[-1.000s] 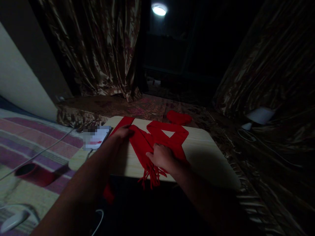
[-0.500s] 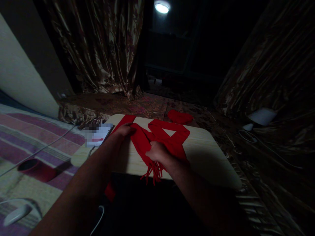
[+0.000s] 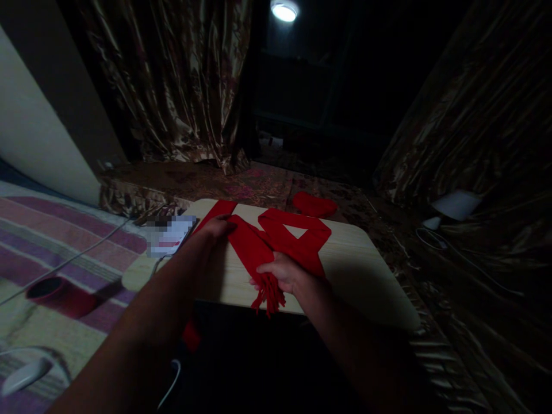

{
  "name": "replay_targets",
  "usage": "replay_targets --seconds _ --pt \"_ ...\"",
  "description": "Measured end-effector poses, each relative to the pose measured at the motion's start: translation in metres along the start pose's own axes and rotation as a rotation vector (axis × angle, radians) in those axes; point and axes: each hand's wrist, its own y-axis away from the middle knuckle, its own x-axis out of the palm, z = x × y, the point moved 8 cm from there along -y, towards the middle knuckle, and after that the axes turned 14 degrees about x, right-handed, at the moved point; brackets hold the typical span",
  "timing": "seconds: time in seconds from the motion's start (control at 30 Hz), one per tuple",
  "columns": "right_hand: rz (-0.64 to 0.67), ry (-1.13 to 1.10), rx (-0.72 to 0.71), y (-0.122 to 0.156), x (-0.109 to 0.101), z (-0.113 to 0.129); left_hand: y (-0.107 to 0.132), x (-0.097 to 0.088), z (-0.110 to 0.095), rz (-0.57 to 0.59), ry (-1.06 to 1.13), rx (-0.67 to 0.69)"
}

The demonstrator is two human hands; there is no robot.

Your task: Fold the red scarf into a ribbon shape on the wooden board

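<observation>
A long red scarf (image 3: 251, 244) lies in folds across a pale wooden table (image 3: 357, 276). One of its fringed ends points toward me near the front edge. My right hand (image 3: 282, 271) is closed on the scarf just above the fringe, thumb on top and fingers partly underneath. Farther back and to the left, my left hand (image 3: 219, 225) grips the fold at the upper end of the same strip. Another length forms a triangular loop on the right, and a further strip runs under my left arm and hangs off the near side.
A red bundle (image 3: 314, 204) sits beyond the table's back edge. A booklet or device, partly blurred out, (image 3: 176, 233) lies at the table's left. On the striped bedding are a red cylindrical container (image 3: 64, 299) and a white cabled object (image 3: 28, 376). A small lamp (image 3: 457, 204) stands right.
My right hand has shifted slightly right and turned, with its fingers now more under the scarf's end. The fringe has gathered closer together. My left hand stays nearly in place.
</observation>
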Motion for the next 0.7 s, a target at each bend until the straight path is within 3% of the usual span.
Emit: replay_targets --seconds 0.13,0.37,0.6,0.7 --pt "0.02 -0.045 -0.007 0.008 -0.005 -0.007 0.003 0.001 -0.004 0.015 -0.007 0.0" --pt "-0.051 0.186 0.036 0.021 -0.019 -0.02 0.0 -0.002 0.0 -0.003 -0.019 0.005" --pt "-0.028 0.601 0.157 0.048 -0.029 -0.039 -0.008 -0.005 0.006 0.005 -0.036 0.015" --pt "-0.089 0.947 0.212 0.067 -0.04 -0.04 -0.007 -0.004 0.006 0.003 -0.027 0.009"
